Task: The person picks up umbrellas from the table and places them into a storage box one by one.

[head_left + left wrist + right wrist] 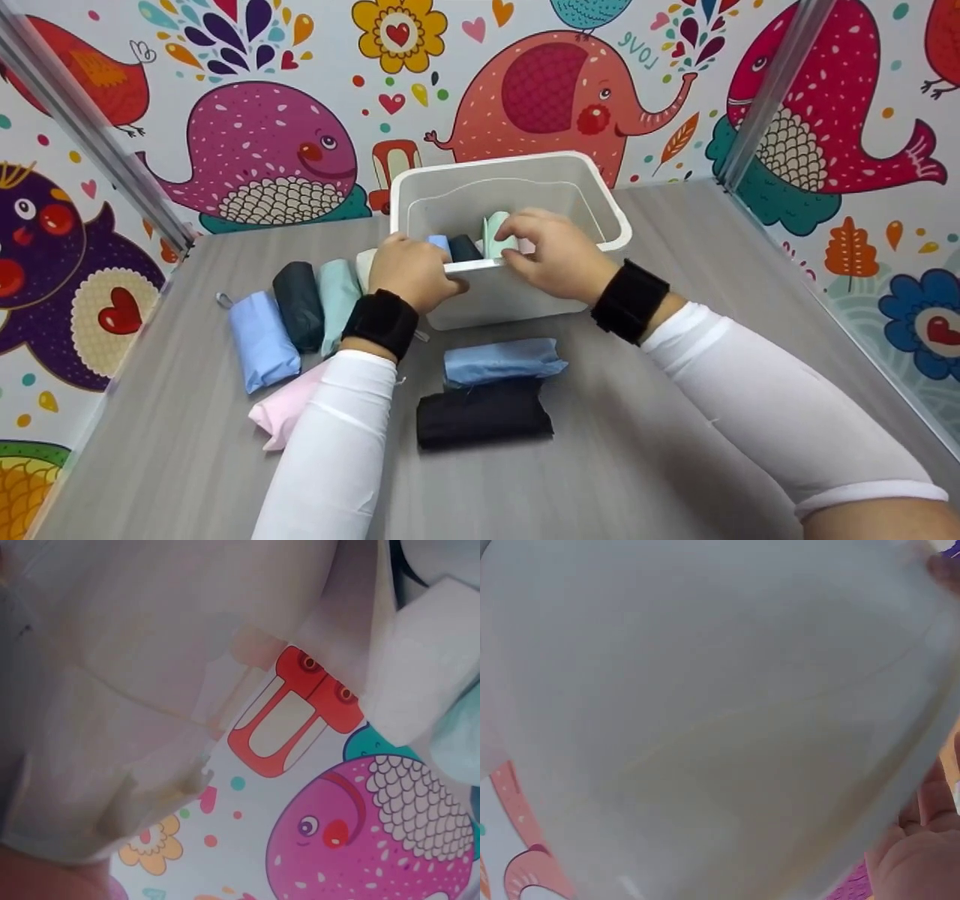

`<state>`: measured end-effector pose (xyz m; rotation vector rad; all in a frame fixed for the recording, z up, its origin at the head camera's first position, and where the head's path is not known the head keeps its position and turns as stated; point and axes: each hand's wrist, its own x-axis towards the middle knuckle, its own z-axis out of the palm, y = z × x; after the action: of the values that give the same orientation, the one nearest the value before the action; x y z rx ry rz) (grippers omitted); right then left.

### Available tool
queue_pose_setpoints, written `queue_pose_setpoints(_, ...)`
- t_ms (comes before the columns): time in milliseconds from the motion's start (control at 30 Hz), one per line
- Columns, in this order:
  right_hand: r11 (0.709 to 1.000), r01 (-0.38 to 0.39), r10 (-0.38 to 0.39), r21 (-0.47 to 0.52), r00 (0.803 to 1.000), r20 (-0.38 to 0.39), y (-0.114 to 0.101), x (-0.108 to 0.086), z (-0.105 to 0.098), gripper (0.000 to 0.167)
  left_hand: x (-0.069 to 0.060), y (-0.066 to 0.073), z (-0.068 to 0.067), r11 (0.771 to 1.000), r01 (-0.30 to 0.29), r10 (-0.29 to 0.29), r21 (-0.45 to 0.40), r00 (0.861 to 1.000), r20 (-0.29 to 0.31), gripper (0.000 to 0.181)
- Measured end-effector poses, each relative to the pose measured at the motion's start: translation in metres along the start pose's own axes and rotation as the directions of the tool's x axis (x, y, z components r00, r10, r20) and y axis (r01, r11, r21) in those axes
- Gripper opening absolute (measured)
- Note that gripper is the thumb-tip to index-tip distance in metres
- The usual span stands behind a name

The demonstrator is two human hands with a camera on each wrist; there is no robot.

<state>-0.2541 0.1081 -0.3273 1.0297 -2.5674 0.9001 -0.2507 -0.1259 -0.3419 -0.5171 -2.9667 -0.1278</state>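
White sleeve (322, 457) partly covering pink roll (283, 411), left hand (412, 271) gripping bin (510, 300), right hand (561, 253), hold unclear

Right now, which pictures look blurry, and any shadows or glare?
Head view: mostly sharp, with a soft shadow on the table below the right sleeve; left wrist view: the white bin looks hazy, the printed wall behind crisper; right wrist view: the bin is dim and soft, with a likely glare streak near the bottom.

White rectangular plastic bin (502, 302): we see plain
Black cylindrical cloth roll (484, 415): plain
White flat wall (416, 124): multicoloured cartoon animals
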Motion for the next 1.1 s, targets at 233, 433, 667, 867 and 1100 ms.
queue_pose_setpoints(233,0.985,0.172,-0.173,-0.029,0.985,-0.014,-0.016,-0.011,0.008,0.013,0.000,0.000,-0.001,1.000,-0.007,0.007,0.021,1.000,-0.005,0.035)
queue_pose_setpoints(433,0.970,0.240,-0.239,-0.028,0.971,0.011,-0.024,-0.019,0.015,0.014,0.001,-0.001,0.001,1.000,-0.012,0.013,0.025,1.000,-0.022,0.034)
queue_pose_setpoints(667,0.961,0.277,-0.274,0.006,0.949,0.154,-0.030,-0.028,0.023,0.017,0.000,-0.002,0.002,0.999,-0.023,0.024,0.030,0.999,-0.037,0.030)
queue_pose_setpoints(867,0.969,0.246,-0.238,0.003,0.932,0.273,-0.027,-0.034,0.031,0.022,0.001,-0.001,0.001,1.000,-0.010,0.010,0.014,1.000,-0.014,0.033)
queue_pose_setpoints(1100,0.974,0.226,-0.204,-0.028,0.919,0.336,-0.017,-0.039,0.042,0.028,0.000,0.000,0.001,1.000,-0.008,0.008,0.016,1.000,-0.017,0.036)
